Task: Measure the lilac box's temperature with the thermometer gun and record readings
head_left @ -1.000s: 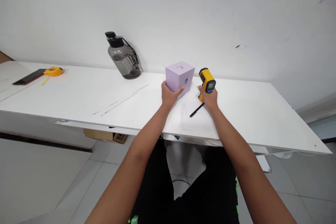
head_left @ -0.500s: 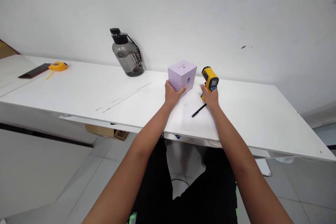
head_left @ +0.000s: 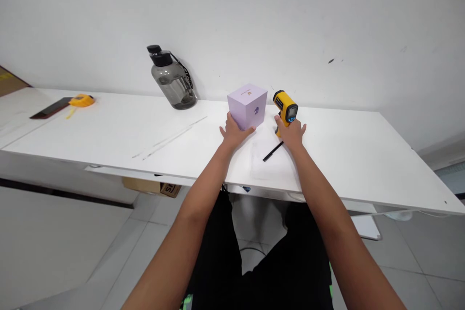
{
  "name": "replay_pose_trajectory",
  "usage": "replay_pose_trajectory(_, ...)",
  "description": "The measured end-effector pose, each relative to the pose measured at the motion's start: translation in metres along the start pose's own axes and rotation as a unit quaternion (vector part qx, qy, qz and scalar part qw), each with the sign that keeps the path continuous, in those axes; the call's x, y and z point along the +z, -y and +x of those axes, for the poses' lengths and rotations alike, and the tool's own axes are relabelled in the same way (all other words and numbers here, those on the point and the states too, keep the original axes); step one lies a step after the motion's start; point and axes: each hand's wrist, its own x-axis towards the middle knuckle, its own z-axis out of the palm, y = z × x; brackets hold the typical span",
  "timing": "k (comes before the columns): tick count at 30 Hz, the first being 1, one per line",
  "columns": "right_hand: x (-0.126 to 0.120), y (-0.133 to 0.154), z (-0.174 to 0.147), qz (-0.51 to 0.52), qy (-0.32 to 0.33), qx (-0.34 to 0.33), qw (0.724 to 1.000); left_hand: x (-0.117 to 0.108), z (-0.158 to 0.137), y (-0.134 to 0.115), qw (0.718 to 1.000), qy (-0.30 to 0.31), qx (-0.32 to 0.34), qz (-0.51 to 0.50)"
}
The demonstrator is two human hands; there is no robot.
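Observation:
A lilac cardboard box (head_left: 250,106) with a small dark logo sits on the white table near the wall. My left hand (head_left: 233,131) is at its near left corner, fingers spread and thumb low by the front face; the fingertips touch or almost touch the box. Just to the right, a yellow and black infrared thermometer (head_left: 286,105) stands upright, its small screen towards me. My right hand (head_left: 291,133) is around its handle, thumb on the left side and one finger sticking out on the right. Below the handle lies a black pen (head_left: 272,151) on a faintly visible sheet of paper (head_left: 263,169).
A large grey water bottle (head_left: 174,82) stands by the wall on the left. Farther left lie a yellow tape measure (head_left: 82,100) and a dark flat object (head_left: 53,108). The white table's (head_left: 363,155) front edge runs above my legs. A cardboard carton (head_left: 145,185) is underneath.
My left hand's fingers have spread and its thumb has slid down off the box's front face. A finger of my right hand has lifted outward. The whole view has shifted slightly.

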Motion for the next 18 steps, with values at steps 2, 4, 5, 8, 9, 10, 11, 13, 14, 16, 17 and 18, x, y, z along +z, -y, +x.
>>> replay_pose_trajectory(2, -0.001, 0.000, -0.001, 0.000, 0.001, -0.001, 1.000, -0.003, -0.004, 0.001, 0.999, 0.018, 0.005, 0.039)
replay_pose_trajectory(4, -0.002, 0.001, -0.002, 0.004, 0.003, -0.005, 1.000, -0.003, -0.007, 0.002, 0.998, 0.019, 0.014, 0.058)
replay_pose_trajectory(5, -0.002, 0.001, -0.002, 0.005, 0.004, -0.005, 1.000, -0.003, -0.008, 0.002, 0.998, 0.017, 0.018, 0.062)
replay_pose_trajectory(8, -0.001, 0.000, -0.005, -0.009, 0.006, 0.004, 1.000, -0.001, -0.010, 0.002, 0.998, 0.018, 0.018, 0.061)
replay_pose_trajectory(9, -0.001, -0.001, -0.006, -0.020, 0.009, 0.010, 1.000, 0.000, -0.010, 0.002, 0.998, 0.019, 0.017, 0.060)
replay_pose_trajectory(10, 0.000, -0.001, -0.007, -0.033, 0.015, 0.017, 0.999, 0.000, -0.009, 0.002, 0.998, 0.021, 0.014, 0.061)
replay_pose_trajectory(11, 0.000, -0.001, -0.008, -0.044, 0.024, 0.025, 0.998, 0.000, -0.009, 0.001, 0.998, 0.023, 0.012, 0.063)
replay_pose_trajectory(13, -0.001, -0.002, -0.009, -0.054, 0.040, 0.042, 0.997, 0.000, -0.009, 0.001, 0.997, 0.026, 0.011, 0.065)
replay_pose_trajectory(14, -0.004, -0.002, -0.010, -0.054, 0.046, 0.051, 0.996, -0.001, -0.008, 0.000, 0.998, 0.025, 0.012, 0.062)
replay_pose_trajectory(16, -0.014, -0.003, -0.012, -0.057, 0.042, 0.061, 0.996, -0.001, -0.008, 0.000, 0.999, 0.021, 0.017, 0.044)
replay_pose_trajectory(17, -0.022, -0.004, -0.013, -0.067, 0.036, 0.060, 0.995, -0.001, -0.008, 0.001, 0.999, 0.019, 0.019, 0.032)
replay_pose_trajectory(18, -0.031, -0.005, -0.016, -0.085, 0.029, 0.052, 0.995, -0.001, -0.008, 0.001, 0.999, 0.017, 0.020, 0.021)
